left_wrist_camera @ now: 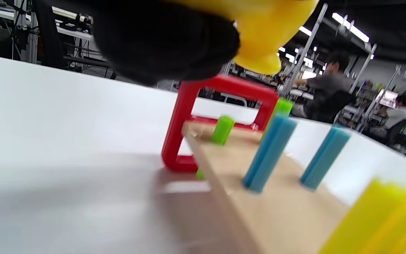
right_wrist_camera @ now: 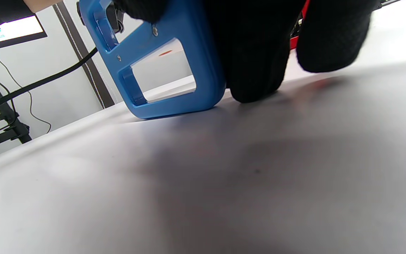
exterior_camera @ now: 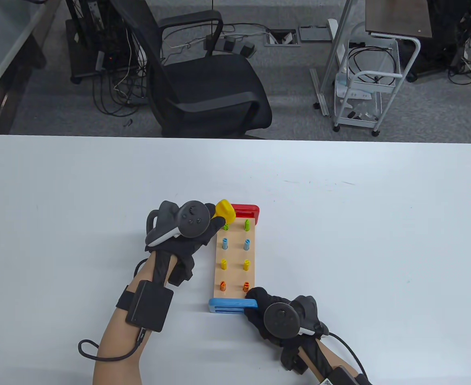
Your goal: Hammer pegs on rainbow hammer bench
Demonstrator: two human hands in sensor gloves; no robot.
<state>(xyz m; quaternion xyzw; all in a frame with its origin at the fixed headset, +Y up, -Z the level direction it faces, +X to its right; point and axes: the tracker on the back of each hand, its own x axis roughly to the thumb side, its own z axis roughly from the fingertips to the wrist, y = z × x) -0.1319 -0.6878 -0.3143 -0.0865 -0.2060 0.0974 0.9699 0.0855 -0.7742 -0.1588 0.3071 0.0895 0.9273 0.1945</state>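
My left hand holds the yellow hammer, grip clamped, above the far-left green peg. My right hand grips the hammer bench by its near blue end, steadying it on the tabletop.

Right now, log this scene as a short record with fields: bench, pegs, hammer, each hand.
bench: wooden hammer bench lying on the white table, red end frame far, blue end frame near
pegs: two rows of four; green, blue, yellow, orange pairs; left green peg sits lower than the blue ones
hammer: yellow hammer head above the left green peg
left hand: holds the hammer
right hand: rests on the blue end frame, steadying the bench
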